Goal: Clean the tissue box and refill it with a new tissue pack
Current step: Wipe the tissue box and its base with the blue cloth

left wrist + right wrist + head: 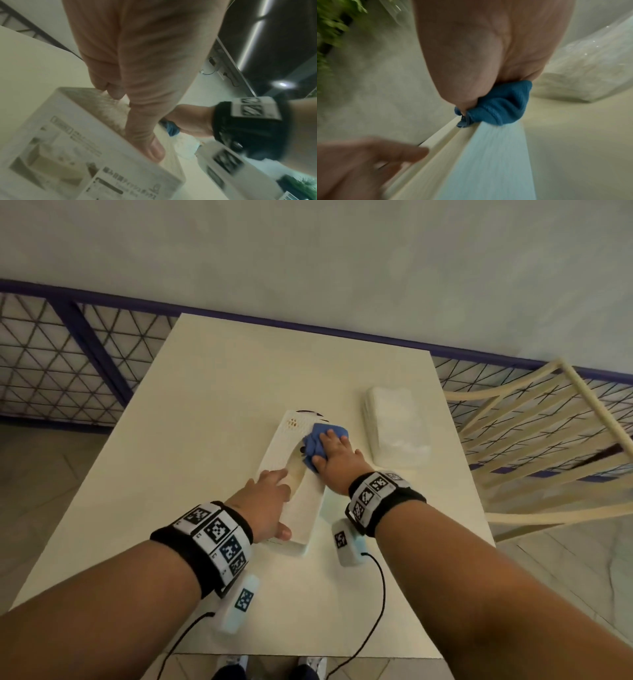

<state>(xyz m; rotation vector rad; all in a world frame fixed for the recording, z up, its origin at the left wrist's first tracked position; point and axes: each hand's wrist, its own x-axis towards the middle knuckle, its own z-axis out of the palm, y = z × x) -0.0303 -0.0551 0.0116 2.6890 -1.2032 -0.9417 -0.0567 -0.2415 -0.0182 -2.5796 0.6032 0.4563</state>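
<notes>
Tissue box lies mid-way across the table, with the tissue pack just right of it and a chair farther right. Left hand rests on the box, fingers straight. Right hand curls over the blue cloth, covering part of the slot. I cannot read the blurred label.

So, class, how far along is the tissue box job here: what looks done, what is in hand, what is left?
Done: little; the tissue pack lies ready on the table, right of the tissue box. In hand: the left hand steadies the box while the right hand holds a bunched blue cloth against its top. Left: finishing the clean, then refilling, since the pack is outside the box.
</notes>
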